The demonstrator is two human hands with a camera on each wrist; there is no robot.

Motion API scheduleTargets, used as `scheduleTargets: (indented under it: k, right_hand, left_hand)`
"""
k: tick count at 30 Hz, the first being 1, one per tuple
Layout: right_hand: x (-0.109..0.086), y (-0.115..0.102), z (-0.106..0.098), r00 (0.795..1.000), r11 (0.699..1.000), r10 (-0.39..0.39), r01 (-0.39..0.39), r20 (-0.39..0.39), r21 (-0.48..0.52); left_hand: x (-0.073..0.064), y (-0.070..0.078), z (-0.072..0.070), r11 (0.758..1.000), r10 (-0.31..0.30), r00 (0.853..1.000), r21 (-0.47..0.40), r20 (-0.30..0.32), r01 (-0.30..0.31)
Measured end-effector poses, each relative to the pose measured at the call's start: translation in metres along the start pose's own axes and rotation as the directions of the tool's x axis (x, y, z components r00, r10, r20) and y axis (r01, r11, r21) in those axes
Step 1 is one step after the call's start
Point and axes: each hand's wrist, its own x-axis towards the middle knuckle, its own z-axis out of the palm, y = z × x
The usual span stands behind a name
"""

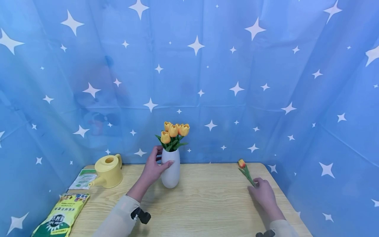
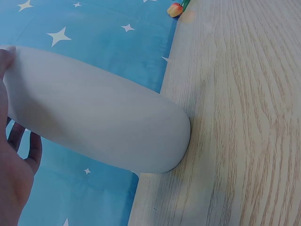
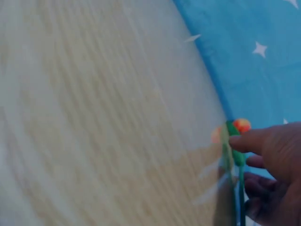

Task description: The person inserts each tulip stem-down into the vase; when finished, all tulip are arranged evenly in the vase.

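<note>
A white vase (image 1: 170, 171) stands upright on the table, holding several yellow-orange tulips (image 1: 173, 131) with green leaves. My left hand (image 1: 155, 166) grips the vase's upper part from the left, thumb across the front and fingers behind. In the left wrist view the smooth vase body (image 2: 99, 113) fills the middle. Far to the right, my right hand (image 1: 265, 194) has the stem of a single orange-red tulip (image 1: 246, 173) between thumb and fingers, bloom pointing to the back. The right wrist view shows the thumb over the green leaf (image 3: 236, 157); it is blurred.
On the left of the wooden table (image 1: 207, 204) stands a yellow watering can (image 1: 108, 172). A white-green packet (image 1: 83, 179) lies behind its spout, and a yellow-green bag (image 1: 61, 215) lies nearer the front. A blue star-patterned curtain (image 1: 204, 75) surrounds the back and sides.
</note>
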Motion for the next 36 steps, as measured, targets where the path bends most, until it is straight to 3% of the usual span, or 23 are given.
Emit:
scheduleTargets:
  k: [11,17,27,36]
  right_hand:
    - [0.008,0.019,0.003,0.999,0.998,0.037,-0.036,-0.028,0.045]
    - [0.008,0.016,0.000,0.998,0.996,0.052,-0.051,-0.018,0.070]
    - [0.007,0.010,0.004,0.998,0.978,0.066,-0.064,-0.008,0.197]
    - [0.003,-0.006,0.004,0.998,0.963,0.051,-0.041,-0.032,0.266]
  left_hand:
    - [0.000,0.000,0.002,1.000,0.001,1.000,-0.006,0.011,-0.001]
    - [0.000,0.001,0.002,1.000,0.005,1.000,-0.005,0.011,-0.005]
    - [0.001,0.000,0.000,1.000,-0.007,1.000,0.018,0.013,0.007]
    - [0.001,-0.001,-0.001,1.000,-0.009,1.000,0.014,0.015,0.009]
